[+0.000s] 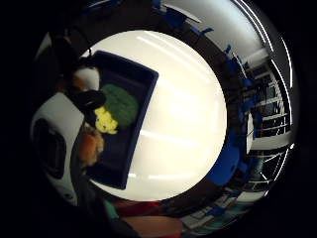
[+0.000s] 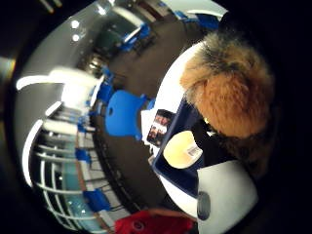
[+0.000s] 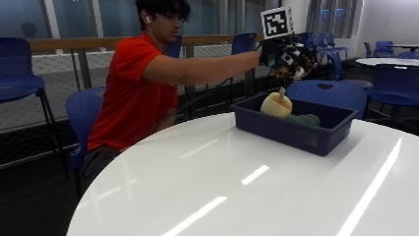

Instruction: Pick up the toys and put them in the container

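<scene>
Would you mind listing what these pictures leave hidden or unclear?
- Outside view: the fluffy orange-brown plush toy is mostly hidden by the gloved right hand.
- Outside view: the dark blue plastic container wall hides its floor.
- Thumb side palm view: the plush blocks the container's far end.

White round table (image 3: 216, 187), blue chairs (image 3: 327, 93)

Red short-sleeved shirt (image 3: 131, 93), black-gloved grip (image 3: 283, 54).

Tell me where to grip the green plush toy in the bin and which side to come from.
Take the green plush toy by its rounded top, coming straight down from above. It lies low inside the blue bin, whose walls block the sides, and the yellow toy sits against it. The gloved right hand, raised above the bin, holds a brown furry toy.
</scene>
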Tool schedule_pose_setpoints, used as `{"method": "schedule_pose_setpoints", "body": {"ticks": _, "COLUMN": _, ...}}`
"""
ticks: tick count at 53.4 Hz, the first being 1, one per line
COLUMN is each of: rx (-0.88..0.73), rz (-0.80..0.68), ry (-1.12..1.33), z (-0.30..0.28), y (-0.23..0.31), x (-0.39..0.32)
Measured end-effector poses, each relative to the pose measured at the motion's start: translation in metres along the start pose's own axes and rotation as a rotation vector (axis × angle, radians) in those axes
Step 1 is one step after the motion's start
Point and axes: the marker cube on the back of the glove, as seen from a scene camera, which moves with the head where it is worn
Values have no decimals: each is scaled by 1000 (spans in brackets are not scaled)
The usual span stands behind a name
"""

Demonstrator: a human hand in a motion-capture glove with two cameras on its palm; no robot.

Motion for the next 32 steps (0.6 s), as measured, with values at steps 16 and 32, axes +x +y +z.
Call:
{"method": "schedule_pose_setpoints", "body": {"ticks": 16, "rx": -161, "rz": 63, "ry": -91, "z": 9, "y": 8, "x": 0}}
{"method": "schedule_pose_setpoints", "body": {"ticks": 32, "rx": -132, "rz": 27, "ry": -182, "z": 6, "y": 26, "x": 16}}
